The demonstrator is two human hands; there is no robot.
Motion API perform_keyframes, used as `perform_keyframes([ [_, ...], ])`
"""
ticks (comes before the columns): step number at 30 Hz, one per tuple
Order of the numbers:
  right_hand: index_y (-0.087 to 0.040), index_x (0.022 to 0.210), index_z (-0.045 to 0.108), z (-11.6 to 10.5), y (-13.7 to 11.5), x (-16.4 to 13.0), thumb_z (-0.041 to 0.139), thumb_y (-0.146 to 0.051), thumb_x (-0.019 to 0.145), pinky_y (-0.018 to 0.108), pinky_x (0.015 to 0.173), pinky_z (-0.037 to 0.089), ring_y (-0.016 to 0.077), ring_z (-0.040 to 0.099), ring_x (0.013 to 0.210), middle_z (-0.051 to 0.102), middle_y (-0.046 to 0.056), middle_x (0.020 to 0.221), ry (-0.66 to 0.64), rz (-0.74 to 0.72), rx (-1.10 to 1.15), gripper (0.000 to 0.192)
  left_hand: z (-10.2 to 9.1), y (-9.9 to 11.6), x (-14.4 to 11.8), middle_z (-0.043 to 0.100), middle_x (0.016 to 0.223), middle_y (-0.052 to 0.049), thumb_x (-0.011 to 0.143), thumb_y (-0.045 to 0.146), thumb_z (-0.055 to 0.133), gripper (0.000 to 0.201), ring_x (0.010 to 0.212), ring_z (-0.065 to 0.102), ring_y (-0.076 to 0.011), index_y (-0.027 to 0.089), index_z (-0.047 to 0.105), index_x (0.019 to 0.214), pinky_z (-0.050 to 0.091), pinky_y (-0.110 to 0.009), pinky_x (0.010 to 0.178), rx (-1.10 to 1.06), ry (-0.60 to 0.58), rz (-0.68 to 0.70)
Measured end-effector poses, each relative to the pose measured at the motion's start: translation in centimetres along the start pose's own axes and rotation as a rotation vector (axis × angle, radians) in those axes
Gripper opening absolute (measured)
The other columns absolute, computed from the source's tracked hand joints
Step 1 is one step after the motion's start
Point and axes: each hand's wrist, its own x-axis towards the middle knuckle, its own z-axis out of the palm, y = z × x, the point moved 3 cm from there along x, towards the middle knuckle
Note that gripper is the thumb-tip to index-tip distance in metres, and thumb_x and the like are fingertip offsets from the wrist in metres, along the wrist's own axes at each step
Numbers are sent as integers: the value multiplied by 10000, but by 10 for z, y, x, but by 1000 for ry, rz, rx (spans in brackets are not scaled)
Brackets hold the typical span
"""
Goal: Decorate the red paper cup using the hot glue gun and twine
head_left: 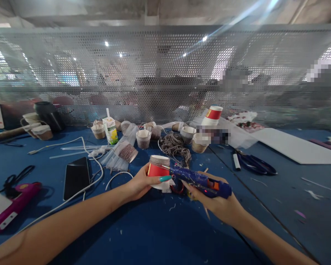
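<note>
My left hand point(143, 183) is closed around a red and white paper cup point(157, 170), its thumb with a long teal nail lying across the front. Grey-brown cord circles the cup near its upper rim. In my right hand point(223, 206) is a blue glue gun point(198, 179) with an orange part and a small red light. Its nozzle points left and reaches the cup's wall just below the cord; whether it touches cannot be made out. Behind the cup lies a loose heap of grey-brown cord point(175, 145).
Several cord-wrapped cups, such as one cup point(143, 138), stand farther back near a drink carton point(110, 130). A phone point(76, 178), white cable point(99, 173) and purple power strip point(15, 208) lie left. Blue scissors point(257, 163) and a white board point(300, 145) lie right. A perforated metal screen point(154, 73) rises behind.
</note>
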Motion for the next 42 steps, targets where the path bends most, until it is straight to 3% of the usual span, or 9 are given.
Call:
perform_keyframes([
  [6, -195, 640, 577, 1, -3, 0, 658, -310, 737, 226, 335, 385, 105, 440, 386, 504, -30, 472, -11, 12, -40, 171, 2, 1, -1, 675, 818, -52, 489, 198, 859, 531, 746, 632, -175, 130, 588, 940, 458, -334, 775, -14, -39, 5],
  [15, -220, 541, 456, 2, -7, 0, 601, -233, 705, 213, 318, 308, 90, 384, 351, 423, -60, 405, 33, 5, -25, 219, -1, -2, 0, 678, 836, -54, 503, 179, 849, 520, 762, 647, -191, 135, 580, 946, 462, -358, 802, -27, -42, 2],
  [42, -227, 520, 421, -1, -8, 0, 508, -193, 684, 212, 299, 320, 92, 398, 278, 414, -76, 319, -35, 74, -76, 189, 2, 1, -1, 685, 830, -63, 481, 179, 855, 508, 749, 641, -176, 102, 624, 928, 471, -320, 756, -51, -45, -15],
])
